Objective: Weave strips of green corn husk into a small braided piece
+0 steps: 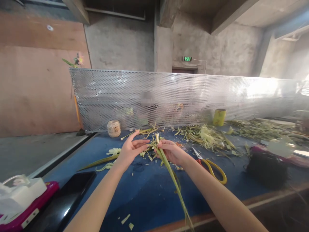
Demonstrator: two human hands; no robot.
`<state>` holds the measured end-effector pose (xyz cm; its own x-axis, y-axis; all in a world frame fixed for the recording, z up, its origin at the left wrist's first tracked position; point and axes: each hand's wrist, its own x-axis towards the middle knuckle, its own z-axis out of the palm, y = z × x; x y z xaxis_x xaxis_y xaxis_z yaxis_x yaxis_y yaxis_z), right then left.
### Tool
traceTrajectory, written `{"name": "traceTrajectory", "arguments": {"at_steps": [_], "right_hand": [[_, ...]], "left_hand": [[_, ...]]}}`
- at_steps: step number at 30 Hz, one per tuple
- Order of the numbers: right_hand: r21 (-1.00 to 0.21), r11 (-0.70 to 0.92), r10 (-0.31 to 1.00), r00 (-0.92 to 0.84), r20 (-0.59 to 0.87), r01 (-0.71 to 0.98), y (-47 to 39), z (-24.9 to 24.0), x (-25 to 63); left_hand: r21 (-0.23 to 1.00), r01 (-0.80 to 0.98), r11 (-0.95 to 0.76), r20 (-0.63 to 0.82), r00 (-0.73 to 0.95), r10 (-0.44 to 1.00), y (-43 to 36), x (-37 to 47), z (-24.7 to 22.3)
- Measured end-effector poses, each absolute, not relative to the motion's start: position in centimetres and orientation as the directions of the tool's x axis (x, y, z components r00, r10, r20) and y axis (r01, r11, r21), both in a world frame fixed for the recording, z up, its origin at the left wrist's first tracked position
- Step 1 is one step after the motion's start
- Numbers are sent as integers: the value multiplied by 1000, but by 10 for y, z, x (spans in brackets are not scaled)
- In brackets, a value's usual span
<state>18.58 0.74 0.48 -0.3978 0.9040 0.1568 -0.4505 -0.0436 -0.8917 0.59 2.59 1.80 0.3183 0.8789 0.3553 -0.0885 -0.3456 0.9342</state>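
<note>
Over the blue table [145,199], my right hand [170,151] is closed round the pale top of a long green stalk [172,177], whose leafy end trails down toward the table's front edge. My left hand [132,148] is beside it, thumb and fingertips pinching a thin green strip that runs to the stalk's top. Its index finger is raised. Plant scraps lie under and behind both hands. A long green leaf [101,161] rests left of my left hand.
Yellow-handled scissors [214,169] lie right of my right arm. Behind are a twine roll [114,128], a heap of dried leaves [205,135], a yellow-green roll [219,117] and a perforated metal screen [145,93]. A black tablet-like slab [72,193] lies left; a black bundle [266,169] sits right.
</note>
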Motion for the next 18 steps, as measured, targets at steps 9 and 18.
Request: {"name": "traceTrajectory", "arguments": {"at_steps": [9, 18], "right_hand": [[-868, -13, 876, -425, 229, -496, 9, 5, 188], [-880, 33, 892, -384, 240, -474, 5, 4, 177]], "left_hand": [[939, -203, -277, 327, 282, 902, 27, 7, 18], [930, -264, -256, 312, 194, 930, 23, 14, 15]]}}
